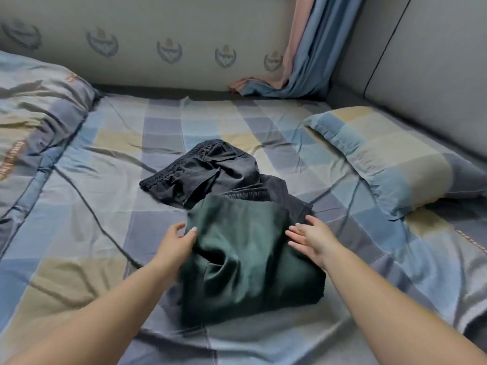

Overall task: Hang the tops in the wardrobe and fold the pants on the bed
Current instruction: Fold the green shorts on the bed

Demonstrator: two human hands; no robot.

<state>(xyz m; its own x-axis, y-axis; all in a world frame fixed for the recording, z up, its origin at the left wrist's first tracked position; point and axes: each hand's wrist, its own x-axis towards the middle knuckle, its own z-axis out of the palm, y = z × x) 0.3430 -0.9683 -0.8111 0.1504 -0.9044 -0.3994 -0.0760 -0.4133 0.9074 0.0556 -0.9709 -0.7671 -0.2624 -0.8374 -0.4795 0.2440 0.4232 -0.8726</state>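
Item: green pants (250, 254), folded into a thick rectangle, lying on the bed (92, 259) near us at centre. A loose pucker shows on the top layer near its left side.

Item: black pants (205, 175), unfolded and crumpled, just beyond the green pants on the far side; a dark edge of them runs under the green pants' far right corner.

Item: left hand (176, 243), at the left edge of the green pants, thumb on top of the cloth and fingers below the edge, apparently pinching it.

Item: right hand (311, 238), fingers straight and spread, at the right edge of the green pants, holding nothing; whether it touches the cloth, we cannot tell.

Item: pillow (395, 159) far right, quilt (34, 106) far left, curtain (311, 48) hanging at the far side.

Risks, as we judge them:
- The slippery-looking cloth may slide open if we lift the green pants by the left edge alone.
- The pucker may set into a crease if we press it flat unsmoothed.
- Moving the green pants may drag the black pants along where they overlap.
- No tops are in view; that part of the task cannot be assessed.
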